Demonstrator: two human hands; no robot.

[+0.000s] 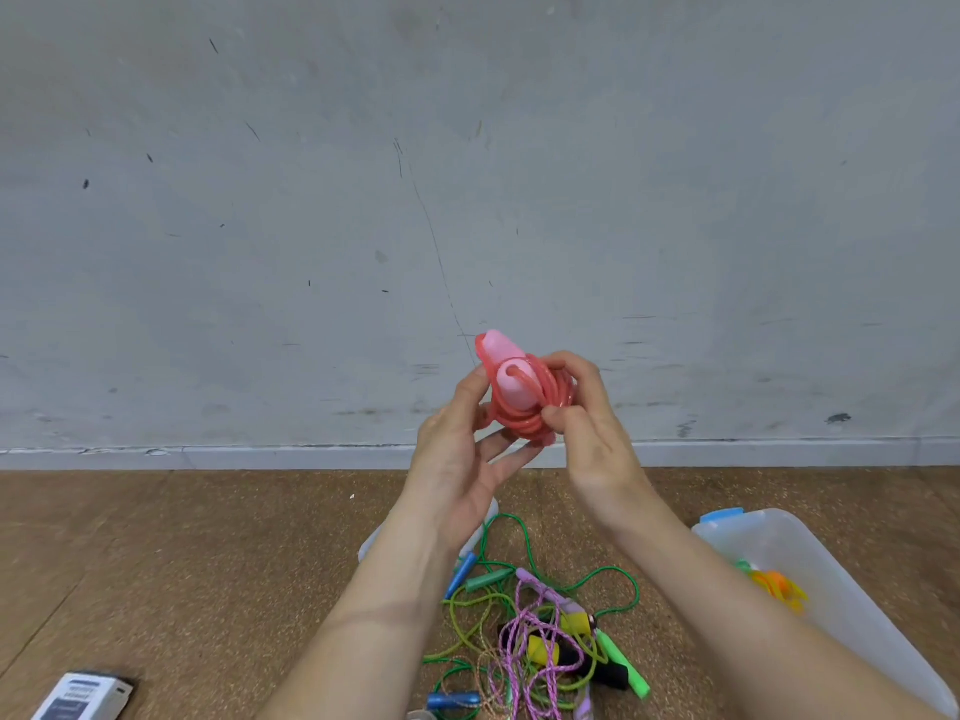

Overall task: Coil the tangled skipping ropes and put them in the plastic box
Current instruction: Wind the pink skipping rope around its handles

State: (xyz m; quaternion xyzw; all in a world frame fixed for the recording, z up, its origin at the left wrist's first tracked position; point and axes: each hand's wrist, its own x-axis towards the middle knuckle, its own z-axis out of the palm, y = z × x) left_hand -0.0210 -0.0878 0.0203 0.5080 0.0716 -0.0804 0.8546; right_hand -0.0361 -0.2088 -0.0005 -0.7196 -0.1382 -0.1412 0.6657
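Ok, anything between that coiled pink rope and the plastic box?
Nothing visible. The left hand and right hand hold the pink rope in the air; the plastic box sits open at lower right, an orange rope inside.

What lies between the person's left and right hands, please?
In the head view, a coiled red skipping rope with pale pink handles lies between the left hand and right hand, both holding it.

Scuffed grey wall is standing over white skirting and brown floor; labelled packet is lying well before the wall.
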